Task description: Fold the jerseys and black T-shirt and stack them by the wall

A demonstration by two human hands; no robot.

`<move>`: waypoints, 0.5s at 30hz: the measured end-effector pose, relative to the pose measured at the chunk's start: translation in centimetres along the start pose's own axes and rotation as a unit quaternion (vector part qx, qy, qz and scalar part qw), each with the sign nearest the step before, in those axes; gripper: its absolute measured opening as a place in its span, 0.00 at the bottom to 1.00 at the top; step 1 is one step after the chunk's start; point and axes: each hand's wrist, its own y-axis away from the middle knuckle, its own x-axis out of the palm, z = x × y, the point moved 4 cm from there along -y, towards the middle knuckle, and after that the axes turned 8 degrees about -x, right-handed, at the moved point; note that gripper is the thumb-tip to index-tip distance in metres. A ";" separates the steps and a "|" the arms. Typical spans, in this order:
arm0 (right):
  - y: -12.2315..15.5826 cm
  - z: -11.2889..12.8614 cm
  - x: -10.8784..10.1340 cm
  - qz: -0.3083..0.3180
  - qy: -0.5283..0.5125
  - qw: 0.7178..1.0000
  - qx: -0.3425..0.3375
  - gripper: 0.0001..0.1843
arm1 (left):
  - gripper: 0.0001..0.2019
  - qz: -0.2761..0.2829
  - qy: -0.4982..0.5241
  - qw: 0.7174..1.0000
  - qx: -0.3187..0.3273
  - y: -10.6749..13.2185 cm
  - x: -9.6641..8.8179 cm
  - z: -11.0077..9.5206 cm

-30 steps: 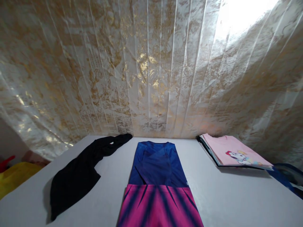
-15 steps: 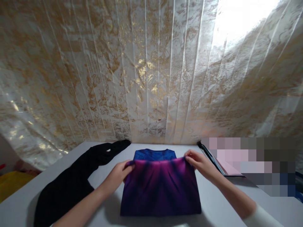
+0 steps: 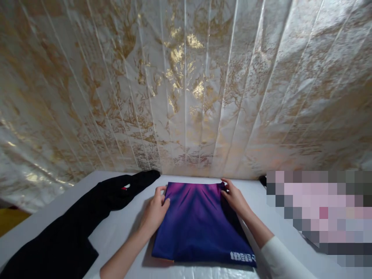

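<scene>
Head view: garment (image 3: 200, 226) between left hand (image 3: 154, 211) (grip unclear) and corner-pinching right hand (image 3: 236, 199).

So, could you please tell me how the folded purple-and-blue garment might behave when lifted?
The folded garment looks like thin cloth, so it's probably light and floppy; with nothing visibly fastening its folds, it may fall open.

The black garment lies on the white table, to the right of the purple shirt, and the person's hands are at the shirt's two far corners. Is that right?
Not quite: the black garment lies to the left of the purple shirt, as the head view shows. It is on the white table, with the left hand and right hand at the shirt's far corners.
</scene>
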 end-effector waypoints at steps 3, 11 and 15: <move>-0.2 0.1 0.4 0.001 0.012 1.000 -0.002 0.25 | 0.14 -0.017 -0.061 0.998 0.012 1.3 -0.6 -0.6; 0.9 0.5 -0.7 -0.010 0.055 0.998 0.024 0.26 | 0.14 -0.014 -0.215 0.976 -0.009 2.1 -1.0 -1.7; 3.3 0.6 -1.8 -0.014 0.054 0.998 0.035 0.24 | 0.18 -0.008 -0.249 0.968 0.004 4.1 -0.9 -2.1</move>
